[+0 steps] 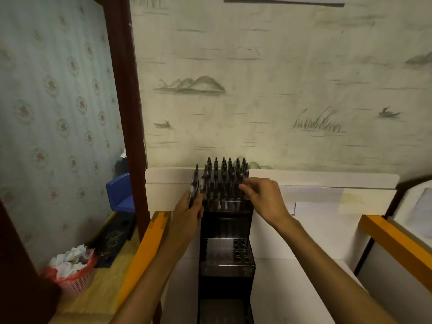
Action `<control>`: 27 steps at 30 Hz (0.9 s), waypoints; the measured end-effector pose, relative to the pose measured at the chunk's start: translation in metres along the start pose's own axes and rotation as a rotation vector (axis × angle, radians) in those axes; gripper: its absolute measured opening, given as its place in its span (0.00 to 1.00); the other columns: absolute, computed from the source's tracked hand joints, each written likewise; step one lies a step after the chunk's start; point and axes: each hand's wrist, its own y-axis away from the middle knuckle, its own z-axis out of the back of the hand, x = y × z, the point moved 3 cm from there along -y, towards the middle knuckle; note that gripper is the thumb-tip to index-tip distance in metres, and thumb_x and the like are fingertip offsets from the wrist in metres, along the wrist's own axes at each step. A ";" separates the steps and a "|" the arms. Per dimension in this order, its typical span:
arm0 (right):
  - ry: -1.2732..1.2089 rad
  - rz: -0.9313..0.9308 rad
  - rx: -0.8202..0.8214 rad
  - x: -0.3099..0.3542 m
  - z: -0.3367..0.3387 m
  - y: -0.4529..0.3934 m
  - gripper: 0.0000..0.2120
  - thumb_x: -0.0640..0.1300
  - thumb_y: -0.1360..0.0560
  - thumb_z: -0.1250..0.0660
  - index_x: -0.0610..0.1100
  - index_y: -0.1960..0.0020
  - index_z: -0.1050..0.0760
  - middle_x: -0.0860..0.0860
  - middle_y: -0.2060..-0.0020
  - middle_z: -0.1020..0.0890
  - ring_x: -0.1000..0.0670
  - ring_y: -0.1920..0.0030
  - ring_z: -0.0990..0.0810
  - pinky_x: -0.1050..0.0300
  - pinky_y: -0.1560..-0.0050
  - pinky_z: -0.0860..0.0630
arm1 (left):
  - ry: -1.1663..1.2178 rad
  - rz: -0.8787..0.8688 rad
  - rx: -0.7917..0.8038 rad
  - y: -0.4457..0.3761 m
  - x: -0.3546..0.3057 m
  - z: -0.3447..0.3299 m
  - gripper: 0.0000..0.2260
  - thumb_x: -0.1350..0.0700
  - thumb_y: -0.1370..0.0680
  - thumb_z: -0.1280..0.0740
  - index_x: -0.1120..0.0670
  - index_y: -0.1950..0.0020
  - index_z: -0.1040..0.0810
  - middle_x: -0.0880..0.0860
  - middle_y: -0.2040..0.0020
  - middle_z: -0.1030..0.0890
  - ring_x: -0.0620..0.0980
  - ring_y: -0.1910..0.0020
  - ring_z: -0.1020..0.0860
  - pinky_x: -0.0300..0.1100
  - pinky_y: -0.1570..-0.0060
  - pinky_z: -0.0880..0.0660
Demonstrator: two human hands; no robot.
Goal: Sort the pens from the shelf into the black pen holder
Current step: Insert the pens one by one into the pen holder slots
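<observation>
Pens point(224, 181) between both hands, holder-top

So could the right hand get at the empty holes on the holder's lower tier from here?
Probably yes: the right hand is up at the pens in the top tier, and the open holes lie uncovered below its wrist.
</observation>
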 end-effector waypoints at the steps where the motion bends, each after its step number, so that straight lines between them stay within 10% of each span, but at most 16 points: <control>1: 0.010 -0.003 0.004 0.000 0.000 0.000 0.09 0.47 0.21 0.33 0.44 0.48 0.16 0.49 0.59 0.14 0.53 0.59 0.17 0.49 0.50 0.19 | 0.018 0.004 0.005 0.001 0.000 -0.001 0.09 0.55 0.16 0.41 0.54 0.47 0.22 0.45 0.71 0.26 0.39 0.73 0.29 0.32 0.74 0.32; 11: -0.083 -0.076 -0.033 0.001 0.008 0.002 0.10 0.52 0.26 0.27 0.47 0.62 0.16 0.54 0.70 0.17 0.57 0.67 0.18 0.60 0.56 0.21 | 0.024 -0.009 0.054 0.003 -0.007 -0.014 0.07 0.56 0.16 0.40 0.57 0.47 0.25 0.48 0.68 0.22 0.38 0.74 0.28 0.29 0.75 0.33; 27: -0.687 -0.091 0.202 0.027 0.007 0.015 0.06 0.44 0.23 0.30 0.46 0.48 0.16 0.50 0.57 0.13 0.52 0.54 0.15 0.67 0.55 0.22 | -0.071 -0.123 0.174 0.008 -0.008 -0.036 0.13 0.50 0.16 0.42 0.56 0.43 0.21 0.52 0.62 0.16 0.43 0.77 0.30 0.33 0.77 0.33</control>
